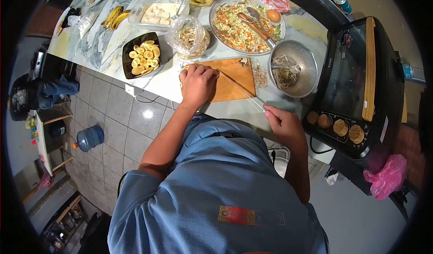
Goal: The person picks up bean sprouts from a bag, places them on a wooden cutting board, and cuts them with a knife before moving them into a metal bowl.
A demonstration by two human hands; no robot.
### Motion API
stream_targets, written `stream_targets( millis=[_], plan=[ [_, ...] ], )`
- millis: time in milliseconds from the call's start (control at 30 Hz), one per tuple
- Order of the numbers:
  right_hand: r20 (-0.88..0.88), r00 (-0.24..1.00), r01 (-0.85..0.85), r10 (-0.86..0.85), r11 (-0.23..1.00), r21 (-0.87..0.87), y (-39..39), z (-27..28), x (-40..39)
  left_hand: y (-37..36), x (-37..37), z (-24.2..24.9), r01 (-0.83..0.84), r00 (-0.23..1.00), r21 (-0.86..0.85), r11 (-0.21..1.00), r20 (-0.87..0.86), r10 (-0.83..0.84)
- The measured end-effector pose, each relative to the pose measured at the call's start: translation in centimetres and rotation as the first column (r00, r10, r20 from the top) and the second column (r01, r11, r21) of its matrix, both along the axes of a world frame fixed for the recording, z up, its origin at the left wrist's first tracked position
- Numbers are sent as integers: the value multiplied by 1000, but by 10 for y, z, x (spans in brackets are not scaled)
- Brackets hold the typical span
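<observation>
My left hand [198,83] presses down on the left part of a wooden cutting board [232,85], its fingers curled together over something hidden beneath them. A few thin pale strands show at the board's edge near those fingers. In my right hand [284,124] is the handle of a long, thin knife [241,90]. Its blade slants across the board, with the tip close to my left fingertips. Loose bean sprouts [260,77] lie just right of the board. Beyond them a metal colander [307,73] holds more sprouts. Behind the board stands a plastic bag of sprouts [191,40].
A large tray [213,32] of chopped vegetables carries utensils and an egg [273,15]. To the left are a black bowl [127,58] of sliced bananas and a plastic tub [135,16] with white pieces. A black toaster oven [345,73] stands at the right.
</observation>
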State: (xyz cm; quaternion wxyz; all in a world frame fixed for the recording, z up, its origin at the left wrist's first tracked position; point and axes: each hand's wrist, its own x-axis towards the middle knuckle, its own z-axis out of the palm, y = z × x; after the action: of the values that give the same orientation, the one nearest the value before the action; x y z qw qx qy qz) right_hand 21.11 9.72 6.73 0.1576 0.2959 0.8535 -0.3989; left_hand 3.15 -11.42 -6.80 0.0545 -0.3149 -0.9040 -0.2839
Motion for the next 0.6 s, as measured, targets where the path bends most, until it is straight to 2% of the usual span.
stream_targets(
  millis=[133,300,467,600],
  plan=[
    [-14,1000,-15,15,1000,4,0,-1,0,1,0,2,-1,1000,-10,1000,10,1],
    [92,996,-8,11,999,-32,-2,-2,-4,1,-3,4,15,1000,-42,999,-11,-15],
    [-12,1000,-16,15,1000,-17,-5,-7,5,0,-5,2,56,998,-76,996,10,-55],
    [34,999,37,-35,998,-51,-8,-5,7,-2,-6,2,86,996,-76,993,1,-86]
  ],
)
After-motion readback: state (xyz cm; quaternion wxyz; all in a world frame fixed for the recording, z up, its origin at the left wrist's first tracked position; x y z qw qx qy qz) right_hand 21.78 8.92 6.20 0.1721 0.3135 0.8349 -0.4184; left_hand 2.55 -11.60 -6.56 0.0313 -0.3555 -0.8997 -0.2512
